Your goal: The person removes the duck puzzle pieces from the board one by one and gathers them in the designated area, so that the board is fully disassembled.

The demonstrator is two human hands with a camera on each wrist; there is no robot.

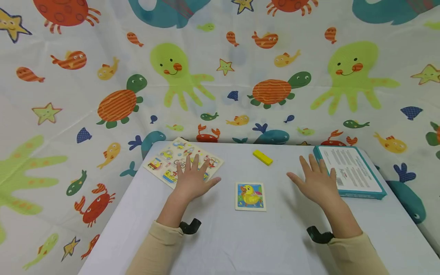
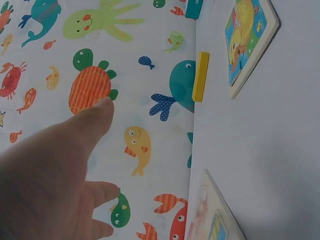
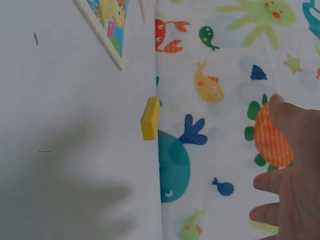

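My left hand (image 1: 193, 178) is held above the table with its fingers spread, over the near right corner of a wooden puzzle board (image 1: 160, 163) with vehicle pictures. Likewise spread and holding nothing, my right hand (image 1: 317, 181) hovers just left of a teal-edged white box (image 1: 354, 170). Between the hands lies a small square duck puzzle (image 1: 250, 196), flat on the table. Farther back is a yellow block (image 1: 262, 157). In the left wrist view, the thumb and some fingers of the left hand (image 2: 65, 165) show; the right wrist view shows part of the right hand (image 3: 297, 175).
A white cloth covers the table (image 1: 227, 240). Behind it and to the left hangs a curtain (image 1: 213, 57) printed with sea animals. Each wrist wears a black strap, the left strap (image 1: 190, 226) and the right strap (image 1: 319, 235), at the sleeve ends.
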